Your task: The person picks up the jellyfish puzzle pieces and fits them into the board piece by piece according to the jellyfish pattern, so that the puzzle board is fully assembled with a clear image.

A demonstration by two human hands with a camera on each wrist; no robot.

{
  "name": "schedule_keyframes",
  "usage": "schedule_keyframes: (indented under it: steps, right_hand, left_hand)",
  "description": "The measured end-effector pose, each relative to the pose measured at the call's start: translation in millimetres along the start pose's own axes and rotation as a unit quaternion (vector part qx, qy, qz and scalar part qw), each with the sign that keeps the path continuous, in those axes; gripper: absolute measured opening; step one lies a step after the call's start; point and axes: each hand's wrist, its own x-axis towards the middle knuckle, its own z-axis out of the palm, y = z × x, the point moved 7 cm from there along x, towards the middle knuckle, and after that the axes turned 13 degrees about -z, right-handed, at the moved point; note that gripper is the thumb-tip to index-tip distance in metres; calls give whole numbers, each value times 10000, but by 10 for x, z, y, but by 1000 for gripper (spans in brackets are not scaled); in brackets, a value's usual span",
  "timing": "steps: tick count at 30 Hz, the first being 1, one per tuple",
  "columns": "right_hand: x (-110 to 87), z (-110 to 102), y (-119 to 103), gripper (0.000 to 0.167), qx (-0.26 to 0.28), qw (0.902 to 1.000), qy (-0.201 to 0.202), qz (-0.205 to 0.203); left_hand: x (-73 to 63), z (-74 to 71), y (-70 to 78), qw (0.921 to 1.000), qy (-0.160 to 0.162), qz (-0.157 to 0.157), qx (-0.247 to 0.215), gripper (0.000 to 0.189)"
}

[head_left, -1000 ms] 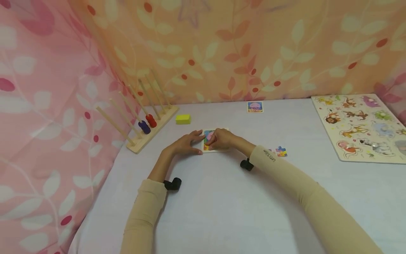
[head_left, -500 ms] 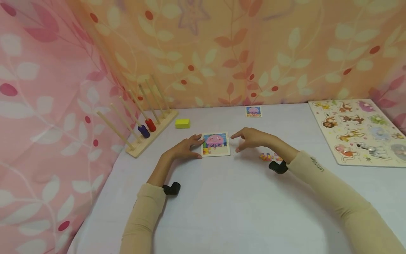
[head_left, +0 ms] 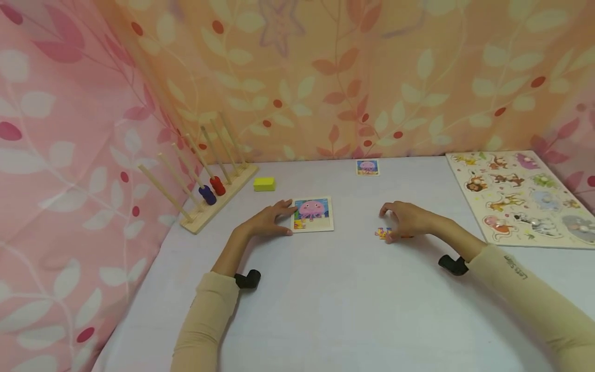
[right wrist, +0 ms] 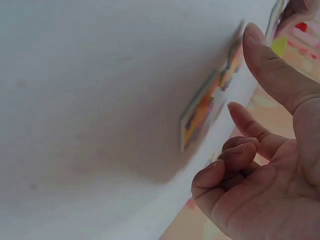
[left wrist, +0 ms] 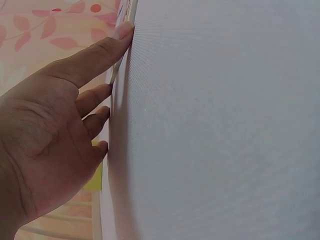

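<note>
My left hand (head_left: pixel 267 221) touches the left side of a small framed jigsaw puzzle (head_left: pixel 321 224). Its thumb is at the lower corner and its fingers lie along the edge, relaxed. A pink jellyfish picture fills most of the frame, with a bare strip at the lower right. To the right, my right hand (head_left: pixel 410 219) hovers over loose jigsaw pieces (head_left: pixel 381 233), partly hiding them. In the right wrist view, its thumb and index finger are spread apart near two pieces, a nearer piece (right wrist: pixel 197 117) and a farther piece (right wrist: pixel 233 64); nothing is visibly gripped.
A jellyfish picture card (head_left: pixel 368 167) lies at the back. Left of the frame are a yellow block (head_left: pixel 264 184) and a wooden peg stand (head_left: pixel 223 198) with blue and red beads. An animal peg puzzle board (head_left: pixel 479 206) lies at the right. Patterned curtains border the table.
My right hand has left the framed puzzle and moved right to the loose pieces. A yellow-orange piece shows in the frame's lower left corner. My left hand has stayed at the frame.
</note>
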Motion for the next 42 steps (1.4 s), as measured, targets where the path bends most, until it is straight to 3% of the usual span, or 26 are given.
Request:
schedule_keyframes:
  steps: [18, 28, 35, 42]
  right_hand:
    - [-108, 16, -47, 22, 52, 9970, 258, -724]
    - [-43, 30, -87, 20, 72, 9940, 132, -1088]
    - [143, -5, -177, 20, 34, 9946, 98, -1034]
    - [544, -149, -462, 21, 79, 9906, 383, -1313]
  left_hand:
    - [-42, 24, 4, 10000, 41, 73, 12, 60]
    - [-44, 12, 6, 9999, 20, 66, -119, 60]
    - [-45, -4, 16, 10000, 15, 58, -31, 59]
    - [-19, -7, 14, 10000, -18, 67, 24, 58]
